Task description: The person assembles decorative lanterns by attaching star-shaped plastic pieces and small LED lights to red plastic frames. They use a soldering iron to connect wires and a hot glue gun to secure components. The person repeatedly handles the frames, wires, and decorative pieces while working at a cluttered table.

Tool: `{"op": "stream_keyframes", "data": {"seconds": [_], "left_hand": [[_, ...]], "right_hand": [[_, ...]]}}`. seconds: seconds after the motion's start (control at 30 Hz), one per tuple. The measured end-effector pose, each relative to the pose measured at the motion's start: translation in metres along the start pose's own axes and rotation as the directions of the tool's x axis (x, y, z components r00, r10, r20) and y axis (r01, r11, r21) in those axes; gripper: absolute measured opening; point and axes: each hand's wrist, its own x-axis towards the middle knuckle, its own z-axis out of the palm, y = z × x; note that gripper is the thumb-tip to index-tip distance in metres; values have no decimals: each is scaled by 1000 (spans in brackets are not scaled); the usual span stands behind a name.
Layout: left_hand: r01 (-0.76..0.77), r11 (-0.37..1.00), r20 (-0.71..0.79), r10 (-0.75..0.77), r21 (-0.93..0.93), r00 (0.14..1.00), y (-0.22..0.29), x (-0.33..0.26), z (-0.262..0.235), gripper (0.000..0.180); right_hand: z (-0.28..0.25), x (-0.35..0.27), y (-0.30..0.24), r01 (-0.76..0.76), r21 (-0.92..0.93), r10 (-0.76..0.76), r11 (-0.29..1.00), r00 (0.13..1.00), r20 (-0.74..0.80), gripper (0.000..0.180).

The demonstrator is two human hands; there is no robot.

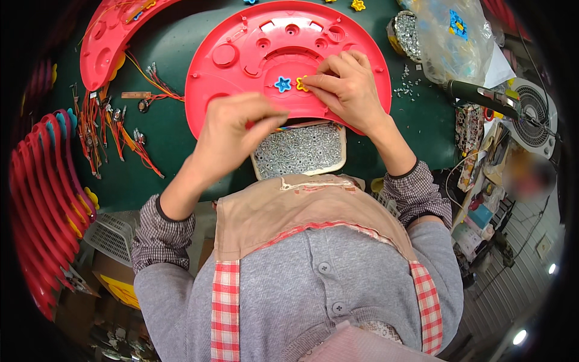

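Note:
A crescent-shaped red plastic shell (pixel 208 72) lies hollow side up in front of me, with round bosses and screw posts inside. A blue star-shaped piece (pixel 283 84) sits near its middle. Just right of it is a yellow star-shaped piece (pixel 301 84), pinched at its edge by the fingertips of my right hand (pixel 351 90). My left hand (pixel 232 128) hovers over the shell's near edge, slightly blurred, its thumb and index finger closed together. Whatever they hold is too small to make out. Below the shell stands a tray (pixel 345 158) full of small metal screws.
Wired electronic parts (pixel 99 130) lie on the green table (pixel 163 45) at left, below a second red shell (pixel 99 45). Stacked red shells (pixel 45 205) stand far left. At right are loose screws (pixel 405 84), a plastic bag (pixel 455 45), a power screwdriver (pixel 482 96) and a fan (pixel 534 114).

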Motion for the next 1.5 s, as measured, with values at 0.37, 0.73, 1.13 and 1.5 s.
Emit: {"op": "stream_keyframes", "data": {"seconds": [0.37,0.73,1.13,1.5], "left_hand": [[-229,864,14,249,449,968,-44,46,6,12],[-247,852,51,253,461,966,-43,47,5,10],[-95,791,179,-19,605,984,-17,68,5,12],[127,898,212,-234,422,949,-2,79,-7,27]], "right_hand": [[-2,5,3,-12,45,9,999,998,63,12],[-8,16,-3,-134,41,132,990,991,30,18],[-132,-109,85,-69,451,456,890,180,-872,43],[-124,-121,82,63,824,642,564,593,-485,38]]}}
